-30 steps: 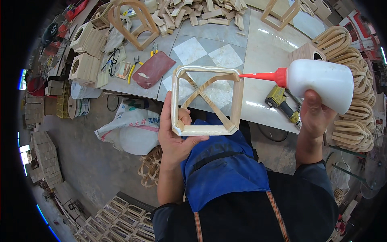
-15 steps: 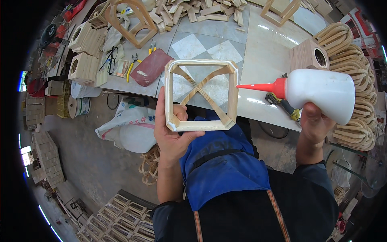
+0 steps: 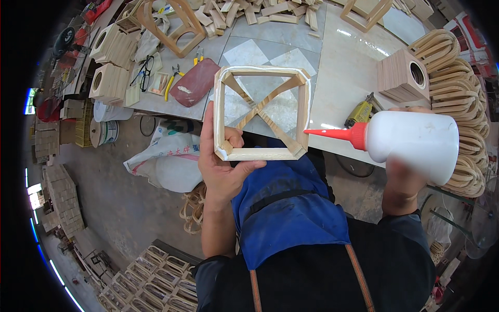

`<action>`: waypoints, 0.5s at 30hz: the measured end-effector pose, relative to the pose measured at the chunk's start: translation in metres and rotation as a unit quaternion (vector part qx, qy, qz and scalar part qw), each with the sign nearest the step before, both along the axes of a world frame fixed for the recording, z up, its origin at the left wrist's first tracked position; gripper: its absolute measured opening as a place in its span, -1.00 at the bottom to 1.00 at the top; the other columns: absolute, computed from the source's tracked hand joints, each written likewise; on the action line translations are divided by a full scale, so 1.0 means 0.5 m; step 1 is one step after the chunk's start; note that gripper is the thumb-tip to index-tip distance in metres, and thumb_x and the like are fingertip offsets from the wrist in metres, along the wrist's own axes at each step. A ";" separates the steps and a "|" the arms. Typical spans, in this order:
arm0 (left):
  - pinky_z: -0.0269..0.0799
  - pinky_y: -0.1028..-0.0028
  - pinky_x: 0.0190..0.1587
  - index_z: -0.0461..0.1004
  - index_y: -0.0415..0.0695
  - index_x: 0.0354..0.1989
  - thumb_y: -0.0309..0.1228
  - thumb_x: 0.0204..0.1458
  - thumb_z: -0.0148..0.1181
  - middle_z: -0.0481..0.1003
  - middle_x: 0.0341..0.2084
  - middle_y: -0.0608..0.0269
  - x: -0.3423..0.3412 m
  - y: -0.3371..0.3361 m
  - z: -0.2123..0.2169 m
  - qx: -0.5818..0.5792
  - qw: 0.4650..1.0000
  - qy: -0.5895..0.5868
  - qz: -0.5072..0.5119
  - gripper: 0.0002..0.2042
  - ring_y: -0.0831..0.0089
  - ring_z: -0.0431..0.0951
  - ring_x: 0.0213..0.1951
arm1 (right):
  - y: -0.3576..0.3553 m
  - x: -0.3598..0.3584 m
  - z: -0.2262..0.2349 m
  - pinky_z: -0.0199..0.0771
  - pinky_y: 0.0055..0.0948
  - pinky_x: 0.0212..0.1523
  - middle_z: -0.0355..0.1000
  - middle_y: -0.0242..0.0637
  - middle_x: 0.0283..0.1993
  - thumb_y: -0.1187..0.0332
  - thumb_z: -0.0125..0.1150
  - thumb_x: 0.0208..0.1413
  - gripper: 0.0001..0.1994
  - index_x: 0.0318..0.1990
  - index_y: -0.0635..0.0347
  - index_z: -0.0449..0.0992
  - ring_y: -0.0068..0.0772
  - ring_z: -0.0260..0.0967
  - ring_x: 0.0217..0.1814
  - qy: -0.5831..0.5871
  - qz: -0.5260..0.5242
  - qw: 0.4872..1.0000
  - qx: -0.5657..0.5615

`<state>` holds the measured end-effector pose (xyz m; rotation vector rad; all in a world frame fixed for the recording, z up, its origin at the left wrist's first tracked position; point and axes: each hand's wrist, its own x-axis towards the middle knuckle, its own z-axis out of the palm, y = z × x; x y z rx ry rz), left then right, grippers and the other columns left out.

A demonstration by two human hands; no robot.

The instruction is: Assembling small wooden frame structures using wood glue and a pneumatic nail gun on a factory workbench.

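While the left hand (image 3: 221, 166) grips the square wooden frame (image 3: 261, 113) at its lower left corner above the tiled table (image 3: 343, 78), the right hand (image 3: 403, 182) clasps a white glue bottle (image 3: 410, 140), red nozzle touching the frame's right edge.

Bright, even daylight fills the scene, glare streaks the glossy tabletop (image 3: 358, 67), the glue bottle (image 3: 413, 140) is slightly motion-blurred, and fisheye distortion bends edges toward the black rim.
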<state>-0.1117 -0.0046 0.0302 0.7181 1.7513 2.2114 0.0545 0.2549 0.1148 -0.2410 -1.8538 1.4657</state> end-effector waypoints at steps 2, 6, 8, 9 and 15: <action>0.30 0.62 -0.12 -0.04 -0.19 0.58 -0.60 -0.33 0.66 0.39 -0.40 0.43 0.000 0.004 0.002 0.001 1.000 -0.006 0.001 0.22 0.57 0.31 -0.33 | 0.001 0.006 0.003 0.58 -0.17 0.19 0.47 -0.05 0.15 0.24 0.79 -0.36 -0.06 0.25 0.26 0.36 -0.09 0.53 0.11 -0.005 0.009 1.000 0.014; 0.30 0.63 -0.12 -0.03 -0.19 0.58 -0.61 -0.33 0.66 0.40 -0.40 0.42 -0.001 0.010 0.003 0.004 1.000 -0.022 0.003 0.22 0.58 0.31 -0.32 | 0.011 0.018 0.009 0.61 -0.16 0.15 0.48 -0.02 0.11 0.21 0.80 -0.39 -0.05 0.21 0.30 0.36 -0.06 0.55 0.11 -0.021 0.033 0.998 0.059; 0.30 0.63 -0.11 -0.03 -0.18 0.58 -0.62 -0.32 0.65 0.40 -0.40 0.42 -0.003 0.008 0.000 0.004 1.000 -0.017 0.003 0.21 0.57 0.32 -0.32 | 0.016 0.021 0.013 0.64 -0.15 0.12 0.50 -0.02 0.09 0.21 0.81 -0.38 -0.06 0.20 0.30 0.36 -0.04 0.56 0.10 -0.028 0.053 0.994 0.092; 0.30 0.62 -0.11 -0.03 -0.18 0.58 -0.62 -0.32 0.65 0.40 -0.40 0.42 -0.004 0.007 -0.002 0.003 1.000 -0.015 0.002 0.21 0.57 0.32 -0.32 | 0.017 0.022 0.014 0.65 -0.14 0.10 0.50 -0.02 0.08 0.20 0.81 -0.38 -0.07 0.20 0.30 0.36 -0.03 0.57 0.09 -0.031 0.062 0.992 0.108; 0.31 0.62 -0.11 -0.03 -0.18 0.58 -0.62 -0.31 0.65 0.40 -0.39 0.42 -0.005 0.009 -0.001 0.003 1.000 -0.004 -0.001 0.20 0.57 0.32 -0.31 | 0.005 0.020 0.001 0.68 -0.12 0.08 0.52 -0.02 0.07 0.20 0.81 -0.39 -0.07 0.18 0.29 0.36 0.01 0.60 0.08 -0.013 0.085 0.994 0.067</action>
